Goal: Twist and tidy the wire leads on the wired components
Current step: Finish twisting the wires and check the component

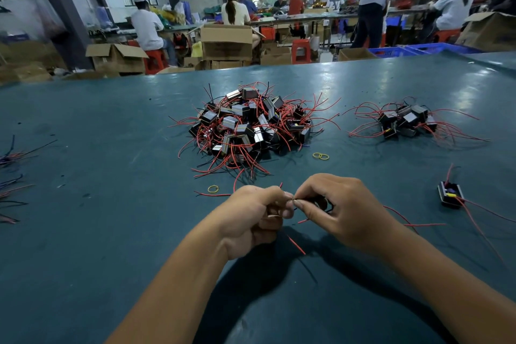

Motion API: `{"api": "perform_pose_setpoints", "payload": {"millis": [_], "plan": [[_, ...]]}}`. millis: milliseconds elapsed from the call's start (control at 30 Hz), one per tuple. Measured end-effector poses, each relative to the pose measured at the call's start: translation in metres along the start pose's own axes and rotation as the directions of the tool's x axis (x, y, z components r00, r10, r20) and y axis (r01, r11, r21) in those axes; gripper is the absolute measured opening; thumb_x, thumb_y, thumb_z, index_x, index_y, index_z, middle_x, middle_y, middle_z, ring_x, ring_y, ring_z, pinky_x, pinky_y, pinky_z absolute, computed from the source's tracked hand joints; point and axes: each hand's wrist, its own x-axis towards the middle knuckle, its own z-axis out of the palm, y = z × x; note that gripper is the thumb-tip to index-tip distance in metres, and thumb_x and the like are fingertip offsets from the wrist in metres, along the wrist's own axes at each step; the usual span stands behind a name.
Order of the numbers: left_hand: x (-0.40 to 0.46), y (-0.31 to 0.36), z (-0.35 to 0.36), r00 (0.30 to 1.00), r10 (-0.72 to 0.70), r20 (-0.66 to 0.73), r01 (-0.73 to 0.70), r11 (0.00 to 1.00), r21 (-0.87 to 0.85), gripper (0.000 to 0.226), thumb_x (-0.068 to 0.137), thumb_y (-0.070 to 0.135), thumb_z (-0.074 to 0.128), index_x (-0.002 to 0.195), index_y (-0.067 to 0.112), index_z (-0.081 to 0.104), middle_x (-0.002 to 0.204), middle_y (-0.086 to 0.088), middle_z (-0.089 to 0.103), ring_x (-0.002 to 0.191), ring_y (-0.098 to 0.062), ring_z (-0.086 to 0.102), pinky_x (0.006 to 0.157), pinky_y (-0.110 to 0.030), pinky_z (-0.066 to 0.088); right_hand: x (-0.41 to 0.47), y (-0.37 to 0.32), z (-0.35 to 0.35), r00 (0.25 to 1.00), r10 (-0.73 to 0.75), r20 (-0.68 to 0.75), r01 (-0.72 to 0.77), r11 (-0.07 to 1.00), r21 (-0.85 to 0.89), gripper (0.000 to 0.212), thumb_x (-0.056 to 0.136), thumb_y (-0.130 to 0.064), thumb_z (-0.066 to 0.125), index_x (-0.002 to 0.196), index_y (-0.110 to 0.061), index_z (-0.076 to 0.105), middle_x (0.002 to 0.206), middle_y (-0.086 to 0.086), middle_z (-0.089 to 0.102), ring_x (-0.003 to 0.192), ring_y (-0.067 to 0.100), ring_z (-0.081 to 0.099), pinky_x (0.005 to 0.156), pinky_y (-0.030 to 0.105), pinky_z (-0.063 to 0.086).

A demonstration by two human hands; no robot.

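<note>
Wired component (321, 202), small dark block, mostly hidden in right hand (339, 211) at lower centre of frame, held above green table (83, 232). Left hand (252, 218) pinches lead ends against right fingertips (300, 205), likely to twist them together. Red leads (296, 245) trail below the hands. Large pile of components (245, 126) at centre, probably awaiting work; smaller pile (405, 121) upper right; lone component (451, 195) at right. Yellow rubber bands (321, 156) lie nearby.

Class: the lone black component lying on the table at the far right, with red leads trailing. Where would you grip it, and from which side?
Grip the lone component by its block body, coming from above or its left; its red leads trail off right.
</note>
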Motion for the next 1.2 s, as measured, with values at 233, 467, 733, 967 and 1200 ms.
{"api": "perform_pose_setpoints", "payload": {"millis": [233, 467, 733, 967, 1200], "plan": [[0.006, 0.001, -0.006, 0.852, 0.507, -0.129, -0.395, 0.786, 0.475, 0.012, 0.092, 0.011, 0.063, 0.087, 0.021, 0.068, 0.071, 0.010, 0.061, 0.056, -0.002, 0.046, 0.054, -0.013, 0.037, 0.000, 0.005, 0.002, 0.991, 0.122, -0.056, -0.116, 0.989, 0.087, 0.010, 0.089, -0.012, 0.071, 0.081, -0.016, 0.066, 0.066, -0.010, 0.061, 0.061, 0.005, 0.054, 0.058, 0.010, 0.037], [0.003, 0.000, -0.008, 0.690, 0.714, 0.122, -0.565, 0.425, 0.707, 0.011, 0.090, 0.010, 0.072, 0.096, 0.020, 0.071, 0.094, 0.010, 0.060, 0.073, -0.004, 0.051, 0.066, -0.011, 0.037, 0.000, 0.007, 0.002, 0.980, 0.188, -0.071, -0.175, 0.971, 0.164, 0.010, 0.089, -0.011, 0.072, 0.081, -0.017, 0.067, 0.064, -0.022, 0.058, 0.056, 0.000, 0.052, 0.056, 0.006, 0.033], [0.005, 0.002, -0.014, 0.630, 0.752, 0.195, -0.599, 0.310, 0.739, 0.009, 0.084, 0.014, 0.077, 0.093, 0.013, 0.077, 0.093, 0.003, 0.063, 0.078, -0.002, 0.054, 0.066, -0.015, 0.038, -0.001, 0.006, -0.001, 0.985, 0.167, -0.038, -0.158, 0.972, 0.175, 0.011, 0.090, -0.013, 0.071, 0.082, -0.020, 0.068, 0.067, -0.024, 0.059, 0.059, 0.000, 0.055, 0.057, 0.005, 0.035], [0.006, 0.002, -0.014, 0.585, 0.779, 0.228, -0.589, 0.214, 0.780, 0.008, 0.084, 0.017, 0.076, 0.090, 0.011, 0.077, 0.089, 0.002, 0.065, 0.077, -0.007, 0.055, 0.067, -0.018, 0.042, 0.000, 0.005, -0.002, 0.989, 0.149, -0.009, -0.145, 0.975, 0.171, 0.010, 0.089, -0.012, 0.071, 0.081, -0.018, 0.068, 0.069, -0.020, 0.061, 0.059, 0.000, 0.055, 0.057, 0.004, 0.035], [0.002, 0.002, -0.011, 0.783, 0.611, 0.114, -0.506, 0.521, 0.687, 0.014, 0.092, 0.026, 0.069, 0.085, 0.014, 0.071, 0.068, 0.019, 0.060, 0.053, 0.007, 0.046, 0.054, -0.005, 0.033, -0.001, 0.004, -0.002, 0.992, 0.123, -0.015, -0.120, 0.984, 0.132, 0.009, 0.088, -0.010, 0.071, 0.083, -0.016, 0.068, 0.065, -0.017, 0.058, 0.061, 0.000, 0.054, 0.058, 0.006, 0.035]]}}
